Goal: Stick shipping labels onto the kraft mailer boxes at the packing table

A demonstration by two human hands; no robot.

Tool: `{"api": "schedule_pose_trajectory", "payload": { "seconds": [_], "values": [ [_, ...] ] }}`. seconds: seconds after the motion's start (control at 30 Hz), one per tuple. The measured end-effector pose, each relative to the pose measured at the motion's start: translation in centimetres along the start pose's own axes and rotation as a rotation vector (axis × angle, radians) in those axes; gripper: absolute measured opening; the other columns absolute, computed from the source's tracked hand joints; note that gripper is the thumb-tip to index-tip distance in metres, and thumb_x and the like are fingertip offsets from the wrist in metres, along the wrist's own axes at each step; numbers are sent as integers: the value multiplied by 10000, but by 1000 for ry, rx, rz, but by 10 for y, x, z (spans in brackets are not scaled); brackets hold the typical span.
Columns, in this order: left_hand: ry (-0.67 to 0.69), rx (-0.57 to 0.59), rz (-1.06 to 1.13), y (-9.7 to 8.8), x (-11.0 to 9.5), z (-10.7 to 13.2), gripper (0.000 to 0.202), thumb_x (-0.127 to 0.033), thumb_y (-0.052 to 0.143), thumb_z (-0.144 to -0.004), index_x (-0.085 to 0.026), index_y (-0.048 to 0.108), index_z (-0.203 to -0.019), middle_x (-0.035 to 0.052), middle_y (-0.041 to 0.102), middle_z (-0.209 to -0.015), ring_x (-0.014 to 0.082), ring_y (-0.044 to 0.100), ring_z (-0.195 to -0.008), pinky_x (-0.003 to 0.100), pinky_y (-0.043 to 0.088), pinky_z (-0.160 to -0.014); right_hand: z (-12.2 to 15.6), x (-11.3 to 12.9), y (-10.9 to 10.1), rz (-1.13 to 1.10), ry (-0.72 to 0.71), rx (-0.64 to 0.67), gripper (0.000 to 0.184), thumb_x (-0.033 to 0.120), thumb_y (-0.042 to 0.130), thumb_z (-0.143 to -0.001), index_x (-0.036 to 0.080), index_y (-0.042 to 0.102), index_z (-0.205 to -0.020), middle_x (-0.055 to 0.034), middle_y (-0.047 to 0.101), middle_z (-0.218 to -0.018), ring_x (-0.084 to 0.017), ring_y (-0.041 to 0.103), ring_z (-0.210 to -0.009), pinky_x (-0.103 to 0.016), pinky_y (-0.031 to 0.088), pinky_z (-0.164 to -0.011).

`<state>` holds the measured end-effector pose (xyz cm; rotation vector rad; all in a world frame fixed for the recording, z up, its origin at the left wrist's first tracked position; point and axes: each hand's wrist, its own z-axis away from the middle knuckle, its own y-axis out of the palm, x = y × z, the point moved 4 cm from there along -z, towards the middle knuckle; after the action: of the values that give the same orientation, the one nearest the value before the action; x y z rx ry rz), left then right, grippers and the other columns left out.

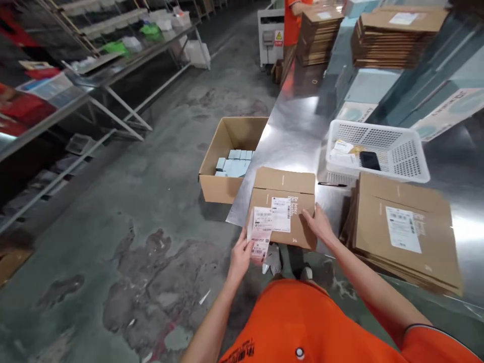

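Observation:
In front of me a folded-flat brown cardboard box [280, 180] lies at the metal table's near corner, with a white shipping label [281, 222] stuck on it. My left hand [240, 256] is closed on a strip of printed shipping labels [260, 234], which overlaps the box's left side and hangs past its near edge. At the box's right edge is my right hand [320, 224], its thumb on the top face and its fingers along the side, gripping it. A dark pen [333, 184] lies just beyond that hand.
Right of me is a stack of labelled flat boxes [406, 227]. Behind it stands a white plastic basket [378, 127] holding a black device and papers. An open carton [219, 187] with pale blue boxes stands left of the table [298, 108]. Farther off is a person in orange [292, 22].

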<state>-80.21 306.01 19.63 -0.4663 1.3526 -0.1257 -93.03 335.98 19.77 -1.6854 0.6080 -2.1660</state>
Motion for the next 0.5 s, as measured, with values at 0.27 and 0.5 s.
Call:
{"api": "schedule_pose_trajectory", "payload": {
  "seconds": [0.27, 0.5],
  "values": [
    [43, 14, 76, 39, -49, 38, 337, -444, 616, -834, -177, 765, -976, 138, 573, -1415, 312, 470, -1369, 360, 394, -1105, 56, 18, -81, -71, -260, -132, 770, 405, 582, -843, 155, 323, -1524, -145, 478, -1468, -299, 491, -1317, -449, 427, -1094],
    [21, 349, 385, 147, -121, 74, 465, -556, 695, -739, -161, 774, -970, 85, 757, -997, 241, 682, -925, 355, 529, -898, 87, -104, -303, -13, -78, -483, 764, 486, 672, -780, 173, 469, -1447, -180, 542, -1391, -383, 495, -1293, -555, 420, -1058]
  ]
}}
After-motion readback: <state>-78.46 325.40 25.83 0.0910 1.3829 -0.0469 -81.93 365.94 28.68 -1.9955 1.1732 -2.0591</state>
